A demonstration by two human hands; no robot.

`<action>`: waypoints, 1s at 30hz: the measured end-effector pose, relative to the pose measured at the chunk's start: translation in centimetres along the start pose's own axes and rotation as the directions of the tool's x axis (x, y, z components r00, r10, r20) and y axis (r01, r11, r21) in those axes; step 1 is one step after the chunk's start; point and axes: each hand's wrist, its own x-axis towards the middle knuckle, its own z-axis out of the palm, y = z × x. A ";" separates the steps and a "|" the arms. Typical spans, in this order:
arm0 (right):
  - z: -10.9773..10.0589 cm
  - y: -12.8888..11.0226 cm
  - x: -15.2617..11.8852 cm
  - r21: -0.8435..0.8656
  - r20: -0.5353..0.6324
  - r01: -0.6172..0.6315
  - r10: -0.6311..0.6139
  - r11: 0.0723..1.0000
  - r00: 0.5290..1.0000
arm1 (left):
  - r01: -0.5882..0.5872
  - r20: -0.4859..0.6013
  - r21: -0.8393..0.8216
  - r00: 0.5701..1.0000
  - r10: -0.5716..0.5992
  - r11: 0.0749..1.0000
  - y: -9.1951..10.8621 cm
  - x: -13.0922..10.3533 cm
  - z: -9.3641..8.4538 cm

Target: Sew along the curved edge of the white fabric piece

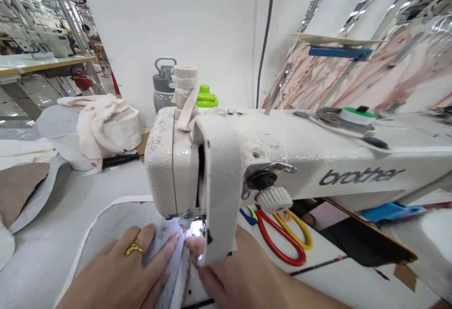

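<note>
Work in hand: I am feeding a pale fabric piece (116, 219) under the head of the sewing machine (197, 158), which is marked "brother".
Left hand: my left hand (123, 271) lies flat on the fabric, fingers spread fairly wide and pressing down; it grips nothing. A gold ring (134, 248) sits on one finger.
Right hand: my right hand (243, 276) rests just right of the needle area, fingertips (192, 245) curled in close to the presser foot (185, 219). A cloth strip hanging down the machine's face hides part of them, so I cannot tell whether they pinch the fabric edge or only guide it.
Where the fabric is: on the machine bed, spread out to the left, its near edge running between my two hands and in under the foot.
Done so far: the piece is laid out, flattened and brought up to the foot. I see no finished seam, as the spot by the needle is bright and partly covered.
Left to do: by my judgement, most of the stitching, since most of the fabric lies on the near side of the foot.
Nearby: scissors with red and yellow handles (286, 238) lie on the table to the right, and a heap of white cloth (102, 125) sits far left.
</note>
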 end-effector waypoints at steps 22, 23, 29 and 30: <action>0.1 -0.6 -0.6 -0.127 0.084 0.030 -0.020 0.991 0.996 | -0.110 0.018 0.025 0.994 0.109 0.994 -1.2 0.4 -2.1; 0.3 -0.6 -0.6 -0.133 0.071 0.027 -0.018 0.991 0.997 | -0.104 0.027 0.028 0.994 0.103 0.994 -1.3 0.4 -1.9; 1.1 -0.4 -0.5 -0.170 0.032 0.075 -0.070 0.983 0.997 | -0.085 -0.020 0.034 0.996 0.086 0.996 -1.3 0.5 -0.9; 1.2 -0.4 -0.5 -0.171 0.029 0.079 -0.075 0.982 0.997 | -0.083 -0.034 0.025 0.996 0.084 0.996 -1.2 0.6 -0.9</action>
